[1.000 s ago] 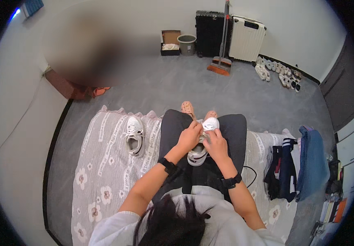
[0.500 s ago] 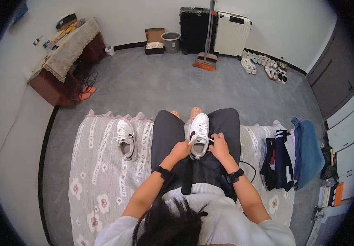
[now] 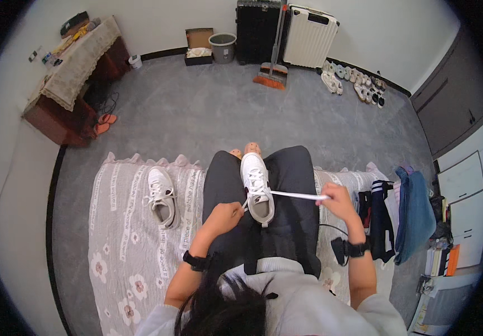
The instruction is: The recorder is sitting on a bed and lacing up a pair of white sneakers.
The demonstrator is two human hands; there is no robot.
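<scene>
A white sneaker point(image 3: 255, 182) rests on my lap between my thighs, toe pointing away from me. My right hand point(image 3: 336, 201) is closed on a white shoelace point(image 3: 297, 196), which runs taut sideways from the sneaker's top eyelets. Left of the heel, my left hand point(image 3: 224, 217) is closed at the other lace end; the short stretch between hand and shoe shows, the tip does not. The matching sneaker point(image 3: 162, 199) lies to the left on the patterned bedspread, its laces on its tongue.
Folded clothes point(image 3: 384, 218) and jeans point(image 3: 414, 215) lie on the bedspread point(image 3: 113, 235) at right. Across the grey floor stand a broom point(image 3: 269, 78), a bucket point(image 3: 222, 47), suitcases point(image 3: 310, 38) and several shoes point(image 3: 359, 84). A wooden desk point(image 3: 62, 115) is at far left.
My right hand has moved out to the right, drawing the lace straight. My left hand has shifted a little left and nearer to me. The whole view has moved slightly.
</scene>
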